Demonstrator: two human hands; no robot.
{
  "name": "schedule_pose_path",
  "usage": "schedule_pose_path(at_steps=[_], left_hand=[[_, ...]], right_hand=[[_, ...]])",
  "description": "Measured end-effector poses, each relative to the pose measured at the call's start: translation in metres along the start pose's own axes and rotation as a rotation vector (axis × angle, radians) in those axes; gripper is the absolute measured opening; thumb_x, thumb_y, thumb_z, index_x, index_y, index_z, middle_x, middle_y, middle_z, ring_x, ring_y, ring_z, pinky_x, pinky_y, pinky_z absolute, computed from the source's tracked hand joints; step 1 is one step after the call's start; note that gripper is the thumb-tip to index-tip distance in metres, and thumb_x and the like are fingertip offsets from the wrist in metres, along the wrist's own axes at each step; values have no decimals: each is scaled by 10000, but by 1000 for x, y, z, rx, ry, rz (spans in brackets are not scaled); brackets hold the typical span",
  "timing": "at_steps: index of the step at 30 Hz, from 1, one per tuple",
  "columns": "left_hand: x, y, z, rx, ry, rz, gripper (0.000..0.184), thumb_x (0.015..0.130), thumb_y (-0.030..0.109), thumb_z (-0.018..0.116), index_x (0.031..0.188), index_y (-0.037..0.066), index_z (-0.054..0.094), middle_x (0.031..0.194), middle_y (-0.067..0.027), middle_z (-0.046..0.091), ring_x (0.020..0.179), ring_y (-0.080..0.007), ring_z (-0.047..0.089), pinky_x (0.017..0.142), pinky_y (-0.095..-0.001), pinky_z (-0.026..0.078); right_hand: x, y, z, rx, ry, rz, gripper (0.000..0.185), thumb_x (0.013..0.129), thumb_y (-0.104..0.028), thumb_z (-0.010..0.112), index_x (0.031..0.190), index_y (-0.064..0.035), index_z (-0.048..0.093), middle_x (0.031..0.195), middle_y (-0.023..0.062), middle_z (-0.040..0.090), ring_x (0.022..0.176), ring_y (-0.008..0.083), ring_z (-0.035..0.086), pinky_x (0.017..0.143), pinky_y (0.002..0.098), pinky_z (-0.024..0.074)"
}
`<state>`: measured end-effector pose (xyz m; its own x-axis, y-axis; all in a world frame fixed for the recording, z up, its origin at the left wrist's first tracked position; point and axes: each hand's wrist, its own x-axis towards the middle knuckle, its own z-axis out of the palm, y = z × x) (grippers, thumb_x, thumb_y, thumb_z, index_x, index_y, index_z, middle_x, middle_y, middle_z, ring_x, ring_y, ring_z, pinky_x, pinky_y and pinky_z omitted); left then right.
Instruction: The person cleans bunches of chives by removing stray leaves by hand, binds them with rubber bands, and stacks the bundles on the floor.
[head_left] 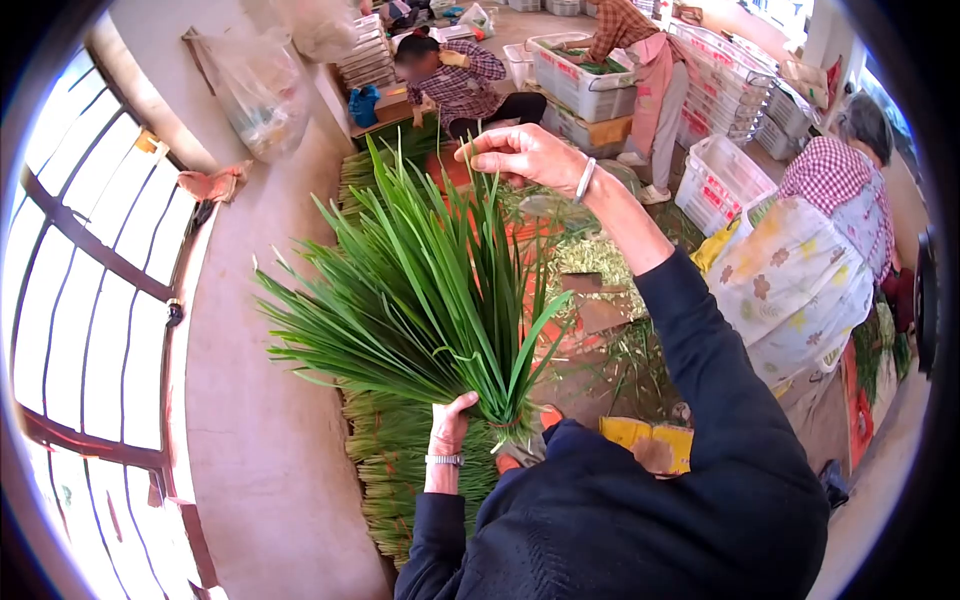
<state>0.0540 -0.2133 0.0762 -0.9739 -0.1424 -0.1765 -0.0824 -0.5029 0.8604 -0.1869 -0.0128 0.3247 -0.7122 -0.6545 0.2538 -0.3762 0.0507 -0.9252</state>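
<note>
A large bunch of garlic chives (410,290) fans out in front of me, its long green leaves pointing up and to the left. My left hand (450,425), with a metal watch band at the wrist, is closed around its lower end, near a tie and the pale stem ends. Up at the leaf tips, my right hand (530,160), wearing a pale bracelet, has its fingers curled on a few leaves. Below my left hand, more bunches of chives (400,480) lie in a row along the wall.
Chive trimmings (590,255) litter the floor ahead. A person (455,85) crouches at the back, another in a pink apron (660,80) bends over a white crate (585,85), and a third (810,250) sits at the right. A barred window (100,250) is at the left.
</note>
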Motion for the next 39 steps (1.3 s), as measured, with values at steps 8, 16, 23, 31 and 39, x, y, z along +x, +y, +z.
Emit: schedule_pose_path(at_steps=[8,16,23,31,39], left_hand=[[1,-9,-7,-22,21,-40,452,630,15,678,1063,18,549,979,-48,595,901,-193,565,824,-324,456],[-7,-7,-7,-10,30,-48,446,633,17,670,1061,11,545,962,-44,597,888,-188,566,815,-316,457],[-14,-1,-6,-30,17,-57,457,622,24,660,1063,6,541,963,-50,597,898,-192,561,819,-316,453],[-23,-12,-19,-58,-9,-74,437,616,-36,680,1035,-3,561,960,-64,610,896,-197,579,827,-317,463],[-29,-12,-15,-56,-12,-92,453,597,-32,686,1032,-3,561,958,-64,610,896,-202,578,836,-321,459]], right_hand=[[-8,-1,3,-100,32,-48,237,873,-280,598,968,-70,649,758,-43,620,687,27,541,573,208,433],[-24,4,21,446,32,56,151,913,-221,521,971,-84,549,881,6,618,566,48,589,400,154,388],[-34,-14,26,432,209,18,113,900,-194,538,931,-98,589,577,-41,489,410,11,388,364,165,339],[-58,-35,-2,196,342,-149,323,884,-367,562,863,-56,649,595,-55,503,451,8,406,406,167,336],[-77,-24,-9,46,146,-7,263,844,-280,636,1006,-72,651,826,-34,645,578,-3,470,486,160,366]])
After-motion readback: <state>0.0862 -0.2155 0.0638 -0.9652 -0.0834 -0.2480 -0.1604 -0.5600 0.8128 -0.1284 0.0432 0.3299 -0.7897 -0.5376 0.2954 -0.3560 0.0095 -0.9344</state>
